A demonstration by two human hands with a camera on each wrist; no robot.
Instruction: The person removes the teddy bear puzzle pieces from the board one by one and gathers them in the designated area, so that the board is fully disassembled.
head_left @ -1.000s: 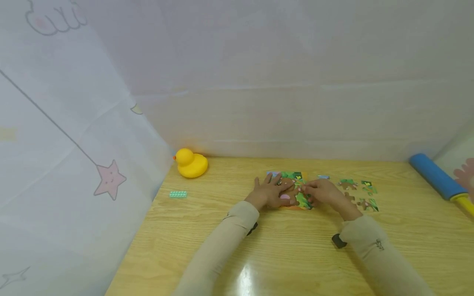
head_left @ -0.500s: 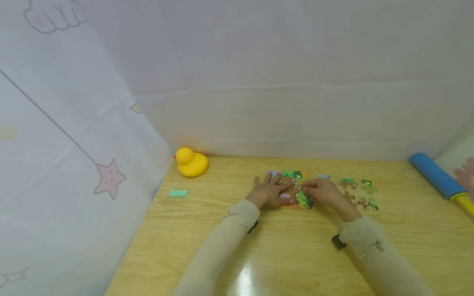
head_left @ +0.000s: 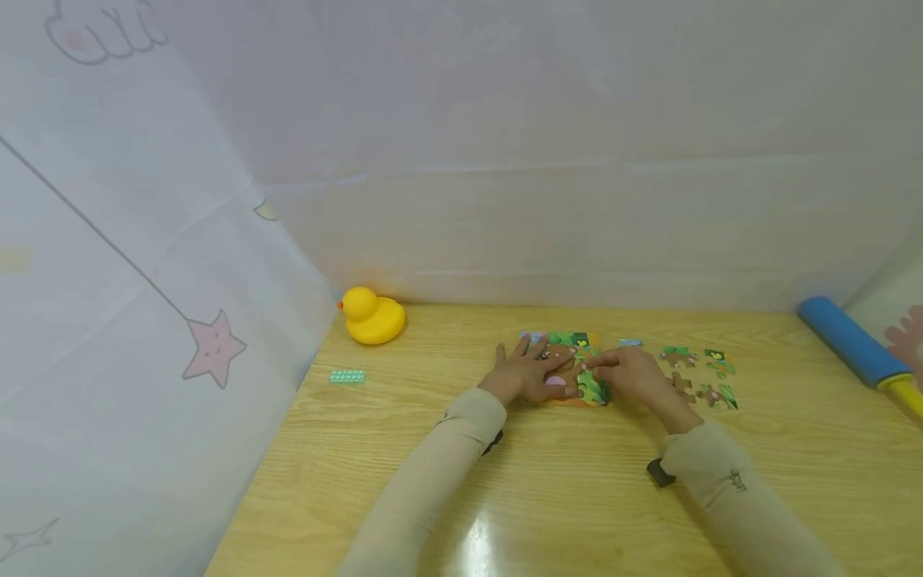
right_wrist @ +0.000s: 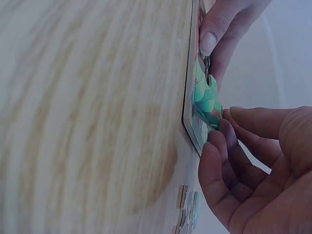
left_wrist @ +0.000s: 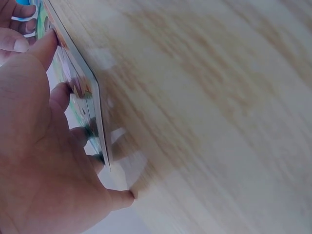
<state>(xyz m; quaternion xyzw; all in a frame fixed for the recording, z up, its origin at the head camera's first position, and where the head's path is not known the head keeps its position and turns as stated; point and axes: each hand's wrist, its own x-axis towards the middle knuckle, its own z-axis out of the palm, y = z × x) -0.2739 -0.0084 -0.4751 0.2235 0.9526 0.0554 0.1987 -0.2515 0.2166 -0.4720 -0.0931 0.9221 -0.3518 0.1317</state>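
Across puzzle board (head_left: pixel 594 341), left fingers (head_left: pixel 558 363) spread, hiding part; right fingers (right_wrist: pixel 226 136) pinch green piece (right_wrist: pixel 207 101); loose pieces (head_left: pixel 678 357) right, duck (head_left: pixel 373 319) left.

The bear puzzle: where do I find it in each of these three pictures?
Head: the bear puzzle is right of centre, below mid-height, partly under the left hand.
Left wrist: the bear puzzle shows edge-on at upper left.
Right wrist: the bear puzzle shows edge-on, upper part, right of centre.
Shared landmark: the left hand, visible in all three.
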